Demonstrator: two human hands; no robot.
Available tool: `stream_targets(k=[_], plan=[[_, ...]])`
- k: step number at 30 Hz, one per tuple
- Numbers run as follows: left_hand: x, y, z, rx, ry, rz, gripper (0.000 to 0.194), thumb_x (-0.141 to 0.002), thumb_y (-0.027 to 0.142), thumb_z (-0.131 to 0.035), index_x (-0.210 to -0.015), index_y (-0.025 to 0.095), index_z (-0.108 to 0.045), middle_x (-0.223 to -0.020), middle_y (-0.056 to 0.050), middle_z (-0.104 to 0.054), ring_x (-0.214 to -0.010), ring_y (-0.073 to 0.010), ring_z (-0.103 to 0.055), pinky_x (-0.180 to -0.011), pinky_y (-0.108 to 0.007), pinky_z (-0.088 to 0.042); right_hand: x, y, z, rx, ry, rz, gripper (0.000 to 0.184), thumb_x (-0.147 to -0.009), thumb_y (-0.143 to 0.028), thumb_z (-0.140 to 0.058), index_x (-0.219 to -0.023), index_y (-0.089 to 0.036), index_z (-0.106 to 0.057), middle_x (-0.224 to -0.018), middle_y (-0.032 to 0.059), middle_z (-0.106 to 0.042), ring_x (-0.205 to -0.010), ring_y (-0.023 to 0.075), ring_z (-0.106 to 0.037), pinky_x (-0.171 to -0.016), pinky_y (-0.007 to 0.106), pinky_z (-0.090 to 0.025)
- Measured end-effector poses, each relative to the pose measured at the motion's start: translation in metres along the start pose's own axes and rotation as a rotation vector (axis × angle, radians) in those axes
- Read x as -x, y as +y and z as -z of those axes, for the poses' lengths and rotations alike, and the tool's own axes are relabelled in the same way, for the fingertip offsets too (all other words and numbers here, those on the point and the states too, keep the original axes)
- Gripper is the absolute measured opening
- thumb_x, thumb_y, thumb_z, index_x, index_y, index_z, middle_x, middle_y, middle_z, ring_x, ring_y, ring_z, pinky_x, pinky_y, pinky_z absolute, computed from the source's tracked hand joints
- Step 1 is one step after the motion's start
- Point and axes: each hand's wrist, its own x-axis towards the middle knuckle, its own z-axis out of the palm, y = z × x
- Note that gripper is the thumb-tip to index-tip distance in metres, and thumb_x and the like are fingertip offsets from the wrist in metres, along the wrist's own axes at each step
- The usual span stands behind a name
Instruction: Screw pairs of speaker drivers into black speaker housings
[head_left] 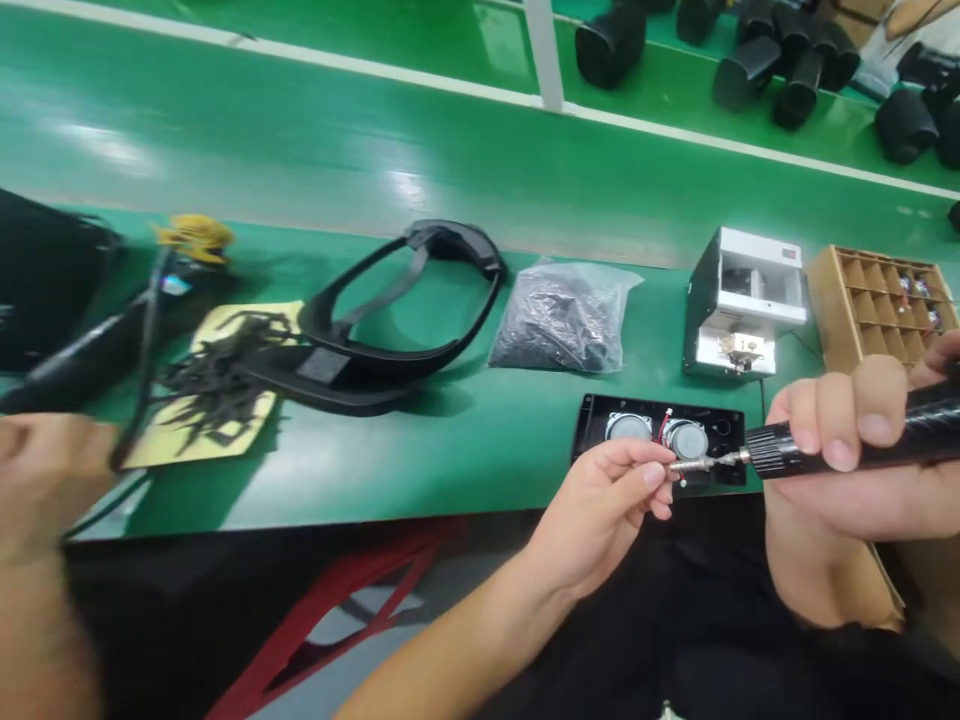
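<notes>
My right hand (847, 440) is wrapped round a black electric screwdriver (795, 452), which lies level and points left. At its tip is a silvery screwdriver bit (701, 464), and my left hand (619, 490) pinches the bit's far end between thumb and fingers. Behind and below the bit lies a black speaker panel (592, 420) with two round grey speakers (687, 439) and thin red wires. Part of the panel is hidden by my left hand.
A co-worker's hand (52, 480) is at the far left, beside black parts on yellow paper (225, 400). A black curved frame (405, 350), a bag of dark parts (562, 318), a white-and-black screw feeder (742, 300) and a divided cardboard box (832, 300) stand along the green bench.
</notes>
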Motion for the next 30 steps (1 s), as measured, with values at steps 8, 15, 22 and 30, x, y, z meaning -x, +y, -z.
stream_targets(k=[8,15,22,30], plan=[[-0.006,-0.011,-0.003,-0.015,0.005,0.014,0.041,-0.064,0.038,-0.111,-0.088,0.015,-0.088,-0.078,-0.006,-0.080,-0.062,-0.0101,-0.070,-0.061,-0.018,-0.058,0.004,0.002,0.014,-0.012,-0.013,0.041,0.053,-0.090,-0.081,-0.064,-0.118,-0.037,-0.077,-0.058,-0.0092,-0.056,-0.033,0.0113,-0.042,-0.040,0.031,-0.045],[-0.008,-0.015,-0.008,-0.005,0.018,0.004,0.040,-0.058,0.033,-0.113,-0.080,0.014,-0.085,-0.076,-0.005,-0.080,-0.059,-0.0085,-0.066,-0.056,-0.018,-0.056,0.013,0.011,0.001,-0.002,0.021,0.069,0.055,-0.094,-0.081,-0.058,-0.118,-0.036,-0.078,-0.058,-0.0088,-0.060,-0.032,0.0109,-0.041,-0.037,0.030,-0.044],[-0.011,-0.016,-0.011,-0.016,0.012,0.056,0.046,-0.057,0.038,-0.113,-0.080,0.013,-0.082,-0.072,-0.004,-0.078,-0.055,-0.0067,-0.063,-0.053,-0.017,-0.054,0.013,0.025,0.012,0.001,-0.021,0.079,0.065,-0.095,-0.086,-0.047,-0.123,-0.035,-0.076,-0.058,-0.0095,-0.055,-0.030,0.0099,-0.034,-0.036,0.029,-0.040],[-0.013,-0.018,-0.012,-0.010,-0.025,0.082,0.044,-0.058,0.040,-0.113,-0.081,0.014,-0.085,-0.072,-0.005,-0.079,-0.052,-0.0071,-0.063,-0.051,-0.017,-0.054,0.012,0.025,0.014,0.014,-0.022,0.053,0.062,-0.094,-0.086,-0.050,-0.122,-0.037,-0.077,-0.057,-0.0106,-0.056,-0.029,0.0090,-0.032,-0.037,0.029,-0.040]])
